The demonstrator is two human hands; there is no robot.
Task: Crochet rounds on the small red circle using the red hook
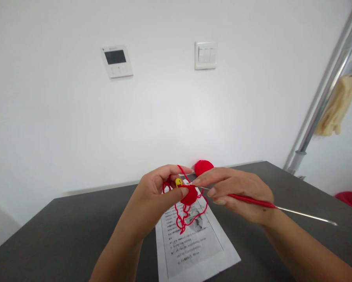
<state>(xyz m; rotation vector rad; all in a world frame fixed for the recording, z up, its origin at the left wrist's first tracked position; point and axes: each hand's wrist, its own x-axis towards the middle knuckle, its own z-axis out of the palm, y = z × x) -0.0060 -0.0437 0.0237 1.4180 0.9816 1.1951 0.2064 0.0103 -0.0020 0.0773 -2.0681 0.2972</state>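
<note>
My left hand (162, 190) pinches a small red crochet piece (190, 196) between thumb and fingers. A strand of red yarn (183, 173) runs over its raised index finger down to the piece. A yellow stitch marker (178, 182) sits at the piece's upper left edge. In my right hand (237, 192) is a crochet hook (250, 200) with a red handle and metal ends, held like a pen. Its tip meets the upper right edge of the piece, partly hidden by my fingertips. Loose loops of red yarn dangle below the piece, over the paper.
A printed paper sheet (193, 254) lies on the dark grey table (84, 231) under my hands. Behind them, a red yarn ball (203, 167) rests near the white wall. At right stand a metal pole (325, 100), a hanging pale yellow glove (337, 105) and a red object (350, 199).
</note>
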